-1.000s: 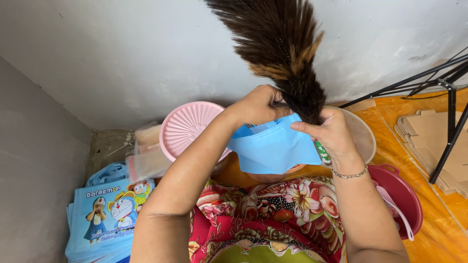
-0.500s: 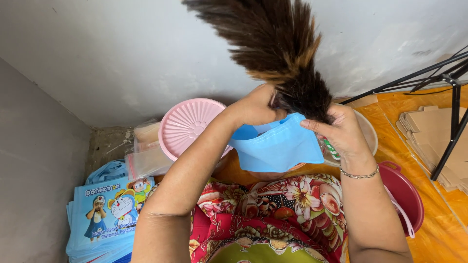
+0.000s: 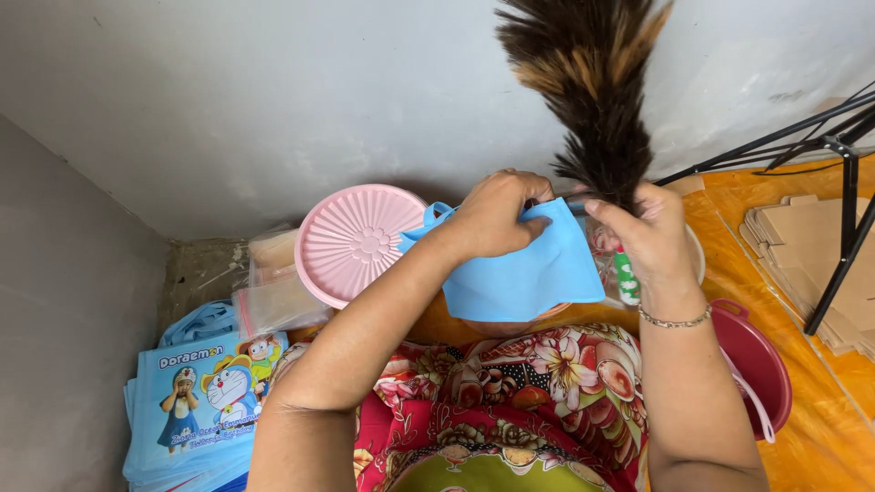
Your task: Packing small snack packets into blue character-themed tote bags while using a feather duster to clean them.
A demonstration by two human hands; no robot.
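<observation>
A round pink lid (image 3: 354, 242) leans near the grey wall (image 3: 273, 100), with clear plastic packets (image 3: 273, 296) beside it. A stack of blue cartoon bags (image 3: 196, 401) lies at lower left. On the orange floor (image 3: 820, 437) sit a dark red bucket (image 3: 756, 360), flattened cardboard boxes (image 3: 807, 246) and black tripod legs (image 3: 834, 264).

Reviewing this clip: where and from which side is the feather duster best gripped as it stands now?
Probably at its narrow base, where the feather duster tapers down into the blue bag. The plumes fan wide and soft above and would likely crush, so come from the sides at the neck, as the left hand and right hand do at the bag's top edge. The handle is hidden.
</observation>
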